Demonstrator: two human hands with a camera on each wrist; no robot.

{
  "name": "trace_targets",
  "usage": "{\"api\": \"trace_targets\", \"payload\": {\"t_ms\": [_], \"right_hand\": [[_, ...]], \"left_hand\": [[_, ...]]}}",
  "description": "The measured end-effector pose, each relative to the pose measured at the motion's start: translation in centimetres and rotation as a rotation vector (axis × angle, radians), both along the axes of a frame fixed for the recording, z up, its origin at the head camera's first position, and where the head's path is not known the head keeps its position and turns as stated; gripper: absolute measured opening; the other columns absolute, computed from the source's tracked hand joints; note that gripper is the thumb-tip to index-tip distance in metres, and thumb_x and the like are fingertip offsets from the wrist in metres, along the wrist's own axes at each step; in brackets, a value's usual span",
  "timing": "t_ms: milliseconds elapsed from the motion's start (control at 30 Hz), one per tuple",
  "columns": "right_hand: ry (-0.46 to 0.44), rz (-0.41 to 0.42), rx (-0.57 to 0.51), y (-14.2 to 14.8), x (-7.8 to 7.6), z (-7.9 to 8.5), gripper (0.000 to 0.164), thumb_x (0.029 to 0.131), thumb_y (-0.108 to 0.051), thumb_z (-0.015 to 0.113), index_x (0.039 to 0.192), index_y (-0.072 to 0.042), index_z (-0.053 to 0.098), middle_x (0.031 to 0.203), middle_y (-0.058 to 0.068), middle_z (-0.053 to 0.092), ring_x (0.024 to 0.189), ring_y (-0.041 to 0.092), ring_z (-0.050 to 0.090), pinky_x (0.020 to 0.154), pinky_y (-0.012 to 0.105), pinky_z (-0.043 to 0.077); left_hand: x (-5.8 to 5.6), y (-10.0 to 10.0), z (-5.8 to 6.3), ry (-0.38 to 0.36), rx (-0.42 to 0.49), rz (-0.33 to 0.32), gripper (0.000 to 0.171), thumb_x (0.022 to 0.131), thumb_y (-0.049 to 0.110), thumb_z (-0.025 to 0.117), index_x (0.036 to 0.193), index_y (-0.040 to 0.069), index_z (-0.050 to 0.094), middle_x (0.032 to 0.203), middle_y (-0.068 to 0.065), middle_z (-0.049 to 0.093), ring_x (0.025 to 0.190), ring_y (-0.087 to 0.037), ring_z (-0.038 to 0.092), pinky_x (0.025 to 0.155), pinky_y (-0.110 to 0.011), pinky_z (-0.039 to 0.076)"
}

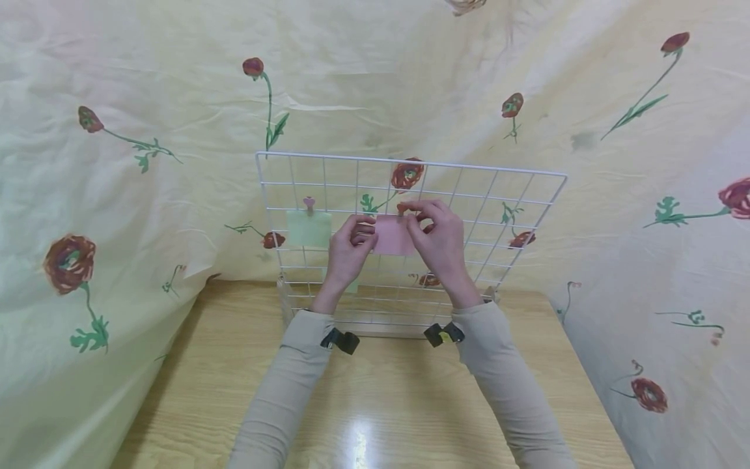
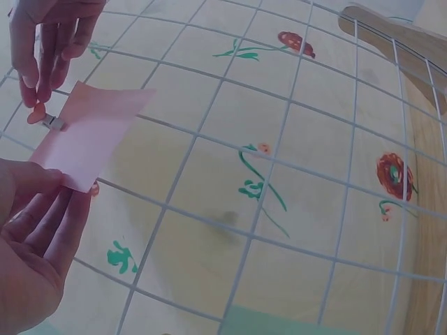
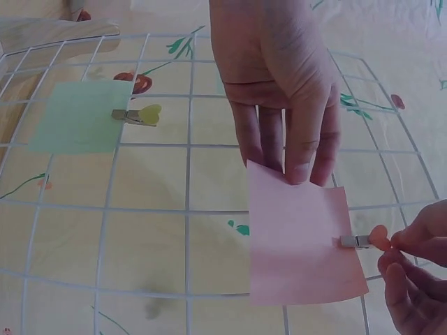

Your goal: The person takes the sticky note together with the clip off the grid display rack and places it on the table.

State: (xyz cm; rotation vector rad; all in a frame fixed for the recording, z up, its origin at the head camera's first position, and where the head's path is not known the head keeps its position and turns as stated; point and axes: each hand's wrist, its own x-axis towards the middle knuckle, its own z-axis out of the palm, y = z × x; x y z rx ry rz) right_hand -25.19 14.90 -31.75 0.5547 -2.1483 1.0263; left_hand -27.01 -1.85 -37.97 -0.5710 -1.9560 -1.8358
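A square of pink paper [image 1: 391, 236] lies upright against the white wire grid [image 1: 413, 161]. My left hand [image 1: 348, 251] pinches its left edge between thumb and fingers, as the left wrist view also shows. At the top edge of the paper sits a small clothespin [image 3: 356, 241] decorated with an orange heart [image 3: 379, 237]. The fingertips of my right hand [image 1: 439, 238] pinch the heart end of this clothespin. To the left, a green paper [image 1: 309, 229] hangs on the grid under a clothespin with a pinkish heart [image 1: 309, 203].
Lower on the grid hangs another green paper [image 3: 80, 115], with a yellow-heart clothespin [image 3: 143, 115] at its edge. The grid stands in a wooden base [image 1: 381, 327] on a wood-grain table [image 1: 363, 391]. Flowered cloth [image 1: 176, 58] surrounds the table behind and at both sides.
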Motion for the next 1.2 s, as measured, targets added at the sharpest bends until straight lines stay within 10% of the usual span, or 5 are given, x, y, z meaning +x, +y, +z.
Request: {"api": "trace_targets", "payload": {"t_ms": [367,667,1200], "right_hand": [[-0.013,0.008,-0.024,-0.3,-0.3,0.1,0.023,0.086,0.000,0.068,0.108,0.004,0.070,0.092,0.016,0.069,0.068,0.021,0.060,0.056,0.027,0.050],[-0.067,0.021,-0.048,-0.5,-0.6,0.1,0.017,0.086,-0.001,0.069,0.102,0.003,0.072,0.086,0.014,0.060,0.071,0.021,0.058,0.057,0.023,0.048],[-0.087,0.040,-0.061,-0.1,-1.4,-0.1,0.010,0.087,0.000,0.069,0.096,0.004,0.069,0.078,0.010,0.053,0.069,0.018,0.050,0.056,0.018,0.044]], "left_hand": [[0.2,0.3,0.8,0.027,0.041,-0.006,0.022,0.088,-0.011,0.063,0.109,-0.010,0.059,0.104,-0.025,0.065,0.095,-0.035,0.066,0.083,-0.033,0.056],[2.4,0.6,3.4,0.032,-0.004,0.066,0.013,0.088,-0.012,0.062,0.100,-0.016,0.061,0.098,-0.030,0.065,0.088,-0.041,0.065,0.078,-0.040,0.057],[2.2,0.6,3.5,0.045,0.007,0.089,0.011,0.087,-0.013,0.062,0.097,-0.016,0.062,0.093,-0.030,0.066,0.081,-0.041,0.065,0.073,-0.035,0.058]]}}
